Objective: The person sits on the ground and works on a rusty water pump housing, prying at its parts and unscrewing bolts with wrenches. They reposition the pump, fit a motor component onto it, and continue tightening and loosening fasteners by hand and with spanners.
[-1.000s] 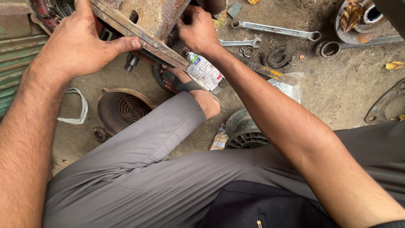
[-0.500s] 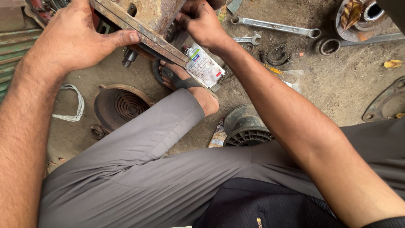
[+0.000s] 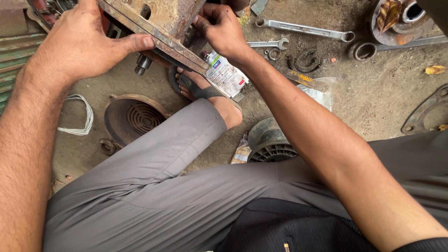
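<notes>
Gritty workshop floor [image 3: 382, 107] lies under you. Keep your left hand [image 3: 79, 44], fingers wrapped over the edge, steadying the rusty metal housing [image 3: 163, 21] at far left; your right hand [image 3: 224, 30] pinches something hidden there, so work slowly.

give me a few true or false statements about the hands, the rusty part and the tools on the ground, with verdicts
1. The left hand grips the rusty metal housing along its flange. True.
2. The right hand holds a wrench. False: it is at the housing's underside, and both wrenches lie on the ground.
3. A long silver wrench lies on the dirt beyond the right hand. True.
4. The round grille cover rests on the person's knee. False: it lies on the ground beside the leg.
</notes>
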